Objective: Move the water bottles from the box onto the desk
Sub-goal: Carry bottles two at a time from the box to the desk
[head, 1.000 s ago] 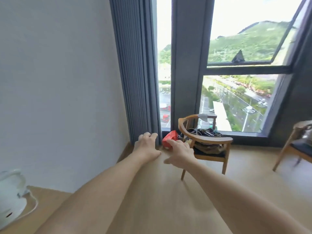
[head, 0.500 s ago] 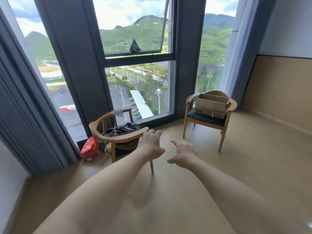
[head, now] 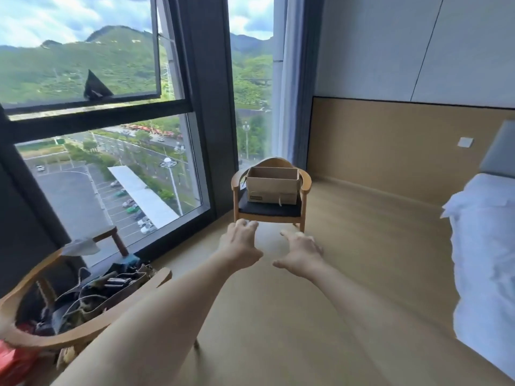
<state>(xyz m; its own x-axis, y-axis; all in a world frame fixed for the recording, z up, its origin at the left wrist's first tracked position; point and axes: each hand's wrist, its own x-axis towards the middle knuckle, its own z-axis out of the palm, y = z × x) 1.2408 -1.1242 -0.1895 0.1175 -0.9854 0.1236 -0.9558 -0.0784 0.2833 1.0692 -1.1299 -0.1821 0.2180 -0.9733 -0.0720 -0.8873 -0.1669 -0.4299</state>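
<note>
Both arms stretch forward from the bottom of the frame over the wooden floor (head: 348,288). The left hand (head: 240,243) and the right hand (head: 302,250) sit near the centre, side by side but apart, fingers loosely spread and grasping nothing. Just above them in the frame, an open cardboard box (head: 273,185) rests on the dark seat of a wooden chair (head: 269,211) beside the window (head: 111,168). Its contents cannot be seen. A second chair (head: 69,310), piled with cables and clutter, fills the lower left. A white bed (head: 485,260) runs along the right edge.
</note>
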